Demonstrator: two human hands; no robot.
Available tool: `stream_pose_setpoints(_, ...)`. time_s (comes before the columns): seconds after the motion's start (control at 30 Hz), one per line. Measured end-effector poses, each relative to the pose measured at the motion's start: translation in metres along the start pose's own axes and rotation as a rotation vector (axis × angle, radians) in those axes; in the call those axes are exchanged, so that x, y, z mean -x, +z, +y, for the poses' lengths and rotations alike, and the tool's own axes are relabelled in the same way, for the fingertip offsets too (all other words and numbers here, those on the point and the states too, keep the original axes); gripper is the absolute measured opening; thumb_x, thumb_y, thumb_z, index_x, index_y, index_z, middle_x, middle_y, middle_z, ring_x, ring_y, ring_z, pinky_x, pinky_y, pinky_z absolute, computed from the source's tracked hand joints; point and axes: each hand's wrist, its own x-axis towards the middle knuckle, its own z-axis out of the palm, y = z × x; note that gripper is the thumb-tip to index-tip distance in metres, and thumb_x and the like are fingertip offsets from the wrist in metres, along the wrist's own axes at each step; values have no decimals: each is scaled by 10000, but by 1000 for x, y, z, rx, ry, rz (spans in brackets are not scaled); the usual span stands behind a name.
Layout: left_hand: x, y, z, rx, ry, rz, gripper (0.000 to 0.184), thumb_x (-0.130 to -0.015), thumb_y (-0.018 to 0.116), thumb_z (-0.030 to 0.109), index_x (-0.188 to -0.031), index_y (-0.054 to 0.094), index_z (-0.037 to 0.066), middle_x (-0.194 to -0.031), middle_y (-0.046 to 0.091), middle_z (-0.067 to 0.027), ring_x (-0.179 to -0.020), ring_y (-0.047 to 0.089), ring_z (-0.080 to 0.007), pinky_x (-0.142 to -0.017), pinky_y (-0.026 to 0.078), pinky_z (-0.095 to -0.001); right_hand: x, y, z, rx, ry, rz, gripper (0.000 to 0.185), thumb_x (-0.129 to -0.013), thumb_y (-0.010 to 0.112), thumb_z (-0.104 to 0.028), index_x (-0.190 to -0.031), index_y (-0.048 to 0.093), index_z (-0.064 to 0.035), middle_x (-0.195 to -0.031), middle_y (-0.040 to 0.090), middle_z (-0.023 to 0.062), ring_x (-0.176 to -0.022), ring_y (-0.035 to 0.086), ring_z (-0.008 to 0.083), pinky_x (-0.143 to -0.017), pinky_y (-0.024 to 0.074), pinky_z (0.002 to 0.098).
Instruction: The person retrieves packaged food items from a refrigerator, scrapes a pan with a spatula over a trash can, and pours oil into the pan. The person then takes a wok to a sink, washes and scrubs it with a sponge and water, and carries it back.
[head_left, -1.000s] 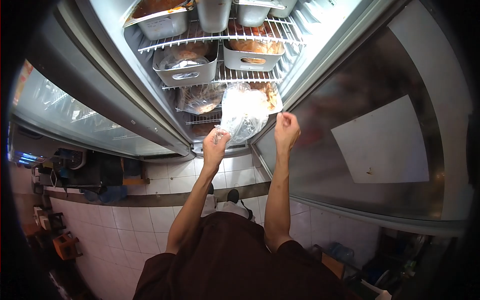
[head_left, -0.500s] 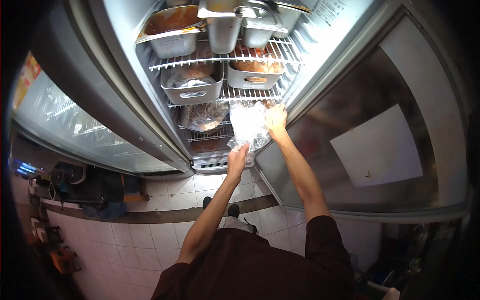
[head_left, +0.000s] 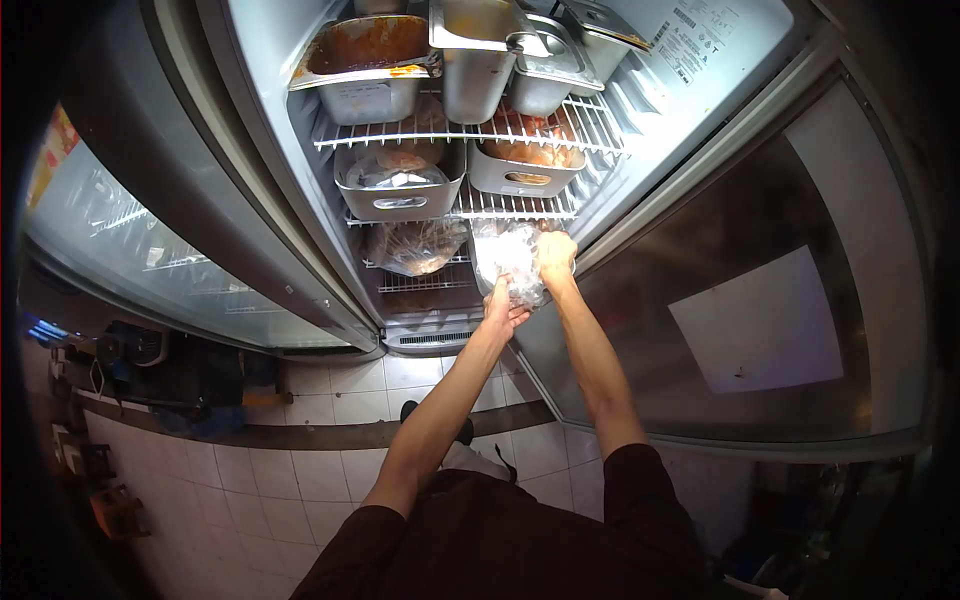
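Note:
A clear plastic bag [head_left: 508,252], bright under the fridge light, is bunched up at the front of a lower shelf; its contents are hard to make out. My right hand [head_left: 557,258] is closed on the bag's right side, knuckles up. From below, my left hand [head_left: 503,308] grips the near end of the bag, thumb on top and fingers underneath. Just left of it on the same level lies another clear bag [head_left: 420,247] with brownish food inside.
Above are two handled bins, a left bin [head_left: 400,203] and a right bin [head_left: 528,180], on a wire shelf [head_left: 480,213]. Several metal food pans [head_left: 475,85] fill the upper rack. The open glass door [head_left: 640,250] stands at right; a second fridge door [head_left: 180,250] is at left.
My left hand has moved up and inward, bringing the near end of the bag toward the shelf and bunching it. My right hand keeps its grip. The view has shifted slightly.

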Motion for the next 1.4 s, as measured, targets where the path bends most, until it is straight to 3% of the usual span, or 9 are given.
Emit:
stream_pose_setpoints(0.2,-2,3,7,14,-13,-28,511,-854,524,467,-1155,556,55,-939,656,-124,-772,654,-262,-662,528,-407,-4,4,4,-343,89,123,213,-810,617,-238,-750,723,-64,-748,706,125,-750,701,245,-647,535,357)
stream_pose_setpoints(0.3,-6,5,6,5,-49,-59,543,-895,475,495,-1236,511,74,-1024,642,-125,-852,644,-276,-707,526,-430,11,-45,16,-1110,435,-46,371,-801,631,-278,-1017,628,24,-802,678,213,-756,673,356,-678,507,432)
stream_pose_setpoints(0.43,-10,9,6,49,-70,-83,538,-923,425,519,-1237,514,91,-1171,590,-127,-1009,606,-287,-786,505,-445,35,-42,10,-886,338,675,239,-792,577,-174,-937,533,11,-714,619,261,-687,585,502,-650,454,536)
stream_pose_setpoints(0.63,-15,21,26,276,-131,-242,454,-912,420,419,-1180,579,89,-1122,638,-110,-996,617,-273,-875,477,-484,133,-123,26,-995,450,535,149,-788,555,-80,-931,551,-37,-771,634,265,-786,629,464,-691,477,500)
stream_pose_setpoints(0.83,-47,28,34,251,-42,-246,482,-945,428,500,-1183,571,106,-1079,656,-66,-885,641,-244,-710,535,-440,232,-157,71,-1062,437,652,209,-786,598,-105,-963,577,2,-816,640,152,-767,635,241,-722,495,381)
stream_pose_setpoints(0.97,-81,35,47,277,31,-200,328,-926,513,360,-1128,585,111,-1014,660,-77,-793,646,-238,-619,536,-410,293,-170,111,-1076,442,372,247,-770,626,-141,-957,580,12,-809,632,133,-775,597,182,-720,485,347)
stream_pose_setpoints(1.17,-190,16,71,469,177,-364,303,-970,451,244,-1190,531,51,-1070,632,-125,-896,648,-290,-772,578,-493,381,-97,135,-870,456,186,216,-747,601,-94,-927,588,26,-751,636,145,-669,614,197,-662,499,361)
stream_pose_setpoints(1.33,-31,1,45,194,325,-287,556,-977,442,338,-1386,294,-10,-1413,398,-190,-1189,507,-386,-975,474,-516,417,-67,135,-782,471,45,200,-790,607,-110,-963,609,-10,-796,655,228,-763,670,378,-673,504,435)
stream_pose_setpoints(1.4,15,-43,-9,51,592,-187,567,-941,532,328,-1404,383,36,-1397,450,-129,-1120,552,-306,-948,485,-440,414,-57,128,-781,431,41,184,-796,606,-98,-959,614,-13,-766,652,220,-730,656,392,-657,497,446)
